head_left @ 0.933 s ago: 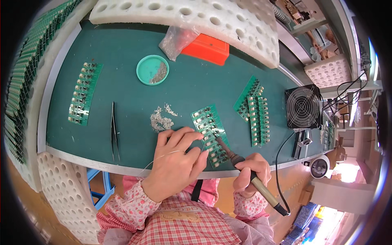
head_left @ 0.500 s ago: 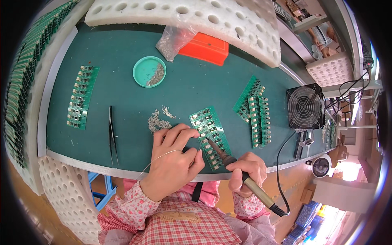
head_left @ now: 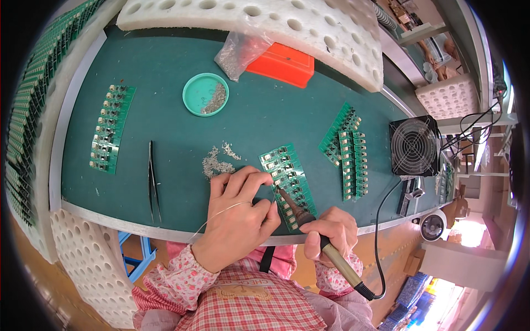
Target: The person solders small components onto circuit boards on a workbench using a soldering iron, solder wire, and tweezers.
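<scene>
My right hand [head_left: 334, 234] is closed round the handle of a soldering iron [head_left: 340, 261], whose tip rests on a green circuit board [head_left: 300, 190] lined with small components. The board lies slanted near the table's front edge. At its left edge, the bent fingertips of my left hand [head_left: 238, 214] are drawn together close to the iron's tip. Whatever they pinch is too small or hidden to make out. A thin pale wire [head_left: 221, 211] curves over the back of this hand. Beyond the fingers lies a loose heap of tiny silvery parts [head_left: 214, 164].
Black tweezers [head_left: 152, 179] and another circuit board [head_left: 113, 129] lie to the left. Farther back are a round green dish [head_left: 190, 98] of small parts, a plastic bag [head_left: 234, 58] and a red bin [head_left: 284, 63]. Stacked boards [head_left: 353, 165] and a black fan [head_left: 414, 146] stand right.
The soldering iron and my right hand have shifted slightly left and up. My left hand stays at the board's edge. The whole view has drifted a little.
</scene>
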Motion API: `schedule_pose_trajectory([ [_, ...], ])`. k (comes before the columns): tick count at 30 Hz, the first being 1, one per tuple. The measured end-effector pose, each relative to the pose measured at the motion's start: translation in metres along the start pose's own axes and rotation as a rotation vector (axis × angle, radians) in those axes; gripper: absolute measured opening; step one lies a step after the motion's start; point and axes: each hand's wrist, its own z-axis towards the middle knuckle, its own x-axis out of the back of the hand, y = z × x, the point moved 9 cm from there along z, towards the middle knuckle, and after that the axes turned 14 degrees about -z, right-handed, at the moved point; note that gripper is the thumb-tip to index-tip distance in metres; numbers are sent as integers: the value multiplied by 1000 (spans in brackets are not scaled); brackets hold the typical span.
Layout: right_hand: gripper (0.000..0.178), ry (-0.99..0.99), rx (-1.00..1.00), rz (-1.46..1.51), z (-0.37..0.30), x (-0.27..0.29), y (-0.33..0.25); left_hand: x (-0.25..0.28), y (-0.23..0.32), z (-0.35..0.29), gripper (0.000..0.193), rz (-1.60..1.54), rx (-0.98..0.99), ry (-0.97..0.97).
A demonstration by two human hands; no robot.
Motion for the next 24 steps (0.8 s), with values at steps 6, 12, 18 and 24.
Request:
schedule_pose_trajectory([
  [6,16,-17,76,-72,2,-3,-11,0,0,0,19,6,-4,3],
  [12,17,-78,157,-118,8,-8,-26,1,0,0,18,7,-8,8],
  [18,16,-82,115,-99,7,-8,-23,3,-1,-2,18,-1,-11,23],
  [24,9,-3,9,-24,-3,7,-11,3,1,-1,19,-12,-12,17],
])
